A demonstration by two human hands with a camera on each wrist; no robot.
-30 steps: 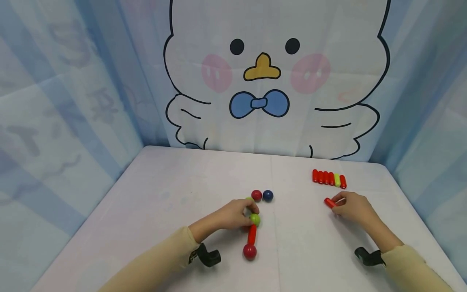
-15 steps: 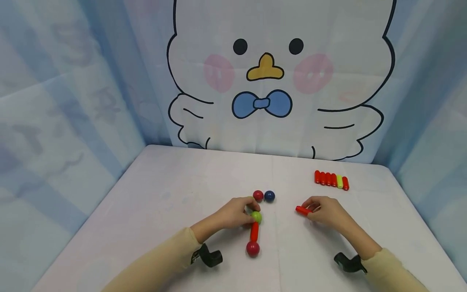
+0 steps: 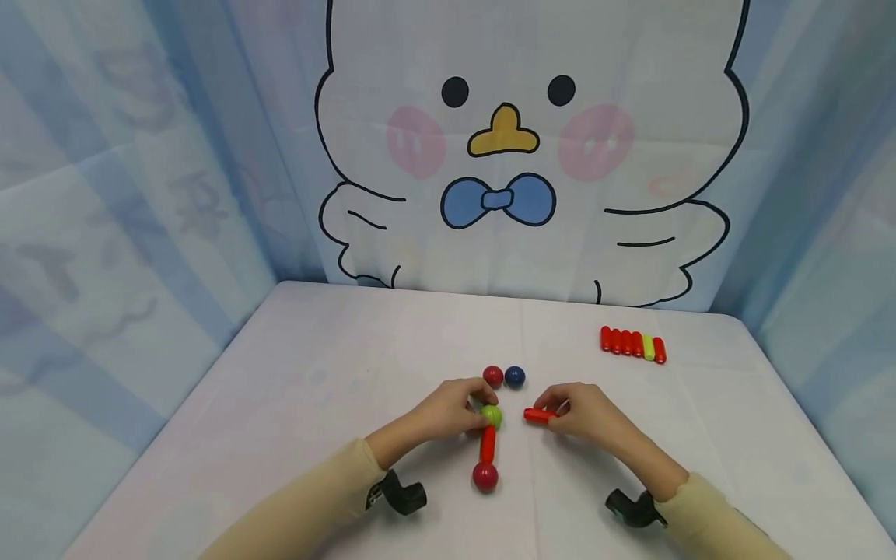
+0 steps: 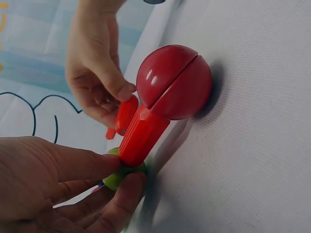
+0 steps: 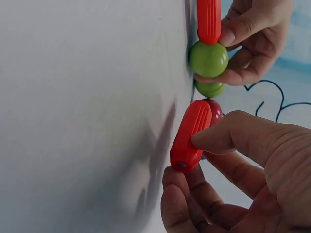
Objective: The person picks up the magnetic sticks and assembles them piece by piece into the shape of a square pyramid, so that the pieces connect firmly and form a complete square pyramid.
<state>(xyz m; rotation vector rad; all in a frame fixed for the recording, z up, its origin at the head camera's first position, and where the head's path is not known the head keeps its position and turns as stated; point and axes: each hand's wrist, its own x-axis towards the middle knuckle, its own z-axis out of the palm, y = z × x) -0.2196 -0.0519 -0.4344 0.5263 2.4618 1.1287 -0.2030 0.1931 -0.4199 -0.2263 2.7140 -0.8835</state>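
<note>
My left hand (image 3: 448, 410) pinches a glossy green ball (image 3: 493, 417) between thumb and fingers. A ribbed red magnetic rod (image 3: 488, 445) joins that ball to a dark red ball (image 3: 485, 477), which shows a seam in the left wrist view. My right hand (image 3: 586, 412) pinches another red rod (image 5: 191, 136) by its side, with a small metal spot at its near end. This rod points leftward, a short gap away from the green ball. Just past the held ball, a second green ball (image 5: 210, 89) shows in the right wrist view, mostly hidden from the head camera.
Behind the left hand, a red ball (image 3: 493, 377) and a dark blue ball (image 3: 515, 378) lie side by side. A row of several red rods (image 3: 621, 342) with one yellow-green rod (image 3: 648, 348) lies at the back right of the white table (image 3: 336, 334).
My right hand has carried its red rod leftward from near the row of rods, turning it nearly level. My left hand has stayed at the green ball.
</note>
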